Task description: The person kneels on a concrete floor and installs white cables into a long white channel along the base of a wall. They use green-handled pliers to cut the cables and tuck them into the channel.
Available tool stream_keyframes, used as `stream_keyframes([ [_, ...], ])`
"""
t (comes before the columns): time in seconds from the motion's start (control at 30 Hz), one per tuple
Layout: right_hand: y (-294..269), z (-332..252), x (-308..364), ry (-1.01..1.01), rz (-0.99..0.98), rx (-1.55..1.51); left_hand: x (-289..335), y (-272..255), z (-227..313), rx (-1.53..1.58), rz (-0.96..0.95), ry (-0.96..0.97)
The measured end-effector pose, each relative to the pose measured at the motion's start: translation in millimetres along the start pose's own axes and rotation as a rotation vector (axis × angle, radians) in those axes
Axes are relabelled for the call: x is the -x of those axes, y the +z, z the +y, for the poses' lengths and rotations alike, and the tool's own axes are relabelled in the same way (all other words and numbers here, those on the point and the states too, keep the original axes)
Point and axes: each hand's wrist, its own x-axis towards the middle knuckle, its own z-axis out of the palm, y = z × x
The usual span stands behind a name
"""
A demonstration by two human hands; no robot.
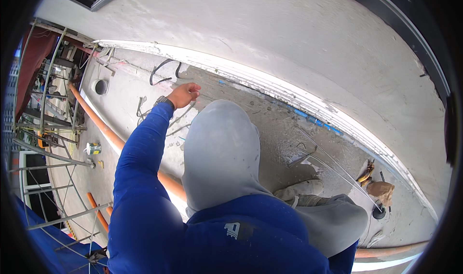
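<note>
My left hand [184,95], with a dark watch at its wrist, reaches out over the pale floor. Its fingers are partly bent with the tips apart, and nothing shows between them. Just beyond it, a black bent strip [155,74] lies near the foot of the wall. Thin grey bars [181,128] rest on the floor beside and below the hand. My raised knee [222,143] in grey trousers fills the middle, and my other leg is folded to the right. Of my right arm only a bit of blue sleeve [345,259] shows; the right hand is hidden.
White grooved trim [270,83] runs along the wall's foot, with blue tape [316,121] below. Long thin rods [337,170], a brown paper bag [382,193] and a black round object [378,212] lie right. An orange pipe [99,122], bucket [100,87] and scaffolding [46,86] stand left.
</note>
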Motion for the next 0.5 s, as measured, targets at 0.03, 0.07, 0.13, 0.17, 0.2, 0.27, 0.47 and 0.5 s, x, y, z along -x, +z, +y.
stream_keyframes([
  [0.03,-26,-9,-10,-0.039,-0.022,0.035,9,10,-43,0.037,-0.008,-0.047],
  [0.07,-53,-22,-21,-0.085,-0.039,0.055,18,24,-85,0.073,-0.001,-0.123],
  [0.13,-105,-58,-44,-0.177,-0.050,0.052,42,58,-168,0.085,-0.008,-0.267],
  [0.17,-120,-82,-54,-0.152,-0.042,0.062,57,77,-207,-0.009,-0.030,-0.243],
  [0.2,-137,-105,-51,-0.040,-0.043,-0.051,70,101,-240,-0.236,-0.128,-0.115],
  [0.27,-148,-159,-49,0.078,-0.018,-0.198,96,142,-291,-0.692,-0.229,0.199],
  [0.47,-128,-277,-35,0.183,-0.321,-0.084,123,257,-271,0.042,0.088,-0.311],
  [0.5,-127,-284,-33,0.148,-0.329,-0.107,113,258,-255,0.092,0.158,-0.292],
])
